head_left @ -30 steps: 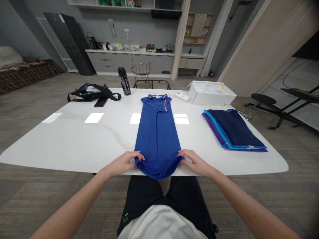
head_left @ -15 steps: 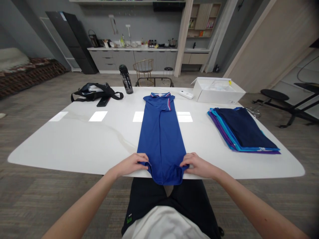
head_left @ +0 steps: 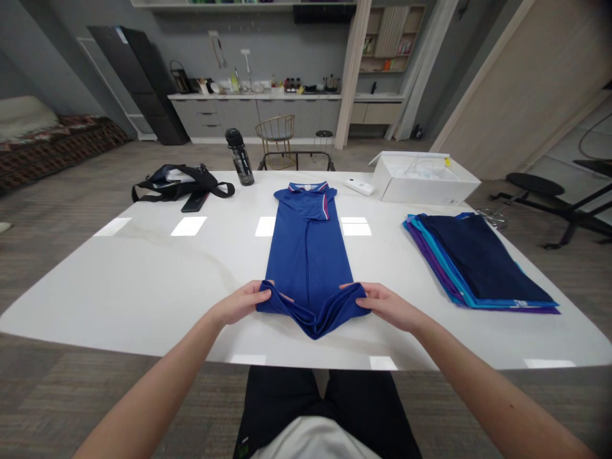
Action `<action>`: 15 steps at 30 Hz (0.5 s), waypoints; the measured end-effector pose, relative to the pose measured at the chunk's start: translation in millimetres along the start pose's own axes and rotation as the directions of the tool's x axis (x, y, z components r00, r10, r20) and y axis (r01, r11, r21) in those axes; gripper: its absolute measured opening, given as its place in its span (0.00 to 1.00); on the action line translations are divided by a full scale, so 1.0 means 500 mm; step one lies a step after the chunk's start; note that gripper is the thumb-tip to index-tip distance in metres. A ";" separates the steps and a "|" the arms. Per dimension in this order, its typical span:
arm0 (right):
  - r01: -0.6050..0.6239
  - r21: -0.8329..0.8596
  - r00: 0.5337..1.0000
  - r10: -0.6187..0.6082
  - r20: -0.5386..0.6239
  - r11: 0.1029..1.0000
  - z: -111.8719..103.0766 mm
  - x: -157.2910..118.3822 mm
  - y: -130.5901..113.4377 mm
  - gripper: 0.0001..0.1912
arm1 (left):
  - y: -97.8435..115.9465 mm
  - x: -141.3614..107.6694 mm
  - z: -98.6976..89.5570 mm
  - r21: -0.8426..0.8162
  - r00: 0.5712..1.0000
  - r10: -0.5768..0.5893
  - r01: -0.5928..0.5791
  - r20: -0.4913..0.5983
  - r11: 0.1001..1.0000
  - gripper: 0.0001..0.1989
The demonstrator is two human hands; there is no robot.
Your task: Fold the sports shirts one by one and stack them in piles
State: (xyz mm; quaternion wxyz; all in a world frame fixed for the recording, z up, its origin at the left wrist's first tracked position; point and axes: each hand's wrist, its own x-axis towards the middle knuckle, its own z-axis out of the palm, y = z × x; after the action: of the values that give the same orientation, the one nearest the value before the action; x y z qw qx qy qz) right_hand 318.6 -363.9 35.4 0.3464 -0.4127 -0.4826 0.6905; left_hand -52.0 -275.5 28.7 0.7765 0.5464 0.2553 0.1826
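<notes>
A blue polo shirt [head_left: 308, 248] lies lengthwise on the white table, its sides folded inward and its striped collar pointing away from me. One sleeve with a red and white striped cuff rests across the upper part. My left hand [head_left: 246, 299] pinches the left corner of the hem, thumb on top of the fabric. At the opposite corner, my right hand [head_left: 381, 304] grips the hem the same way. Between both hands the lifted hem is turned up over the shirt and sags in the middle.
A stack of folded shirts [head_left: 482, 258] in navy, light blue and purple lies at right. Behind it are an open white box [head_left: 425, 182] and a white device [head_left: 359, 187]. A black bag [head_left: 179, 182], a phone [head_left: 194, 201] and a bottle [head_left: 240, 158] stand at the back left of the table [head_left: 157, 287].
Both hands have raised the hem from the table's front edge and brought it away from me, turning it up over the shirt. More of the table's near side shows.
</notes>
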 end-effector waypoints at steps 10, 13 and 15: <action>-0.041 0.383 0.991 0.087 -0.104 0.923 -0.065 0.081 0.023 0.15 | -0.040 0.107 -0.089 -0.609 0.996 -0.054 -0.004 -0.076 0.794 0.11; 0.017 0.384 0.988 0.044 -0.149 0.923 -0.083 0.110 0.028 0.15 | -0.029 0.138 -0.098 -0.639 0.999 -0.044 0.016 -0.028 0.769 0.12; 0.043 0.347 0.987 0.014 -0.160 0.937 -0.095 0.131 0.023 0.15 | -0.018 0.161 -0.103 -0.637 0.999 -0.046 0.020 -0.024 0.771 0.14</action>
State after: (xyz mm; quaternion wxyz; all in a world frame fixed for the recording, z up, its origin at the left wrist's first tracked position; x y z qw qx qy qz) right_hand 333.2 -291.7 0.0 0.4566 -0.3952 -0.3260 0.7273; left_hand -18.0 -194.4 -9.8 0.9135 0.2436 0.2031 0.2549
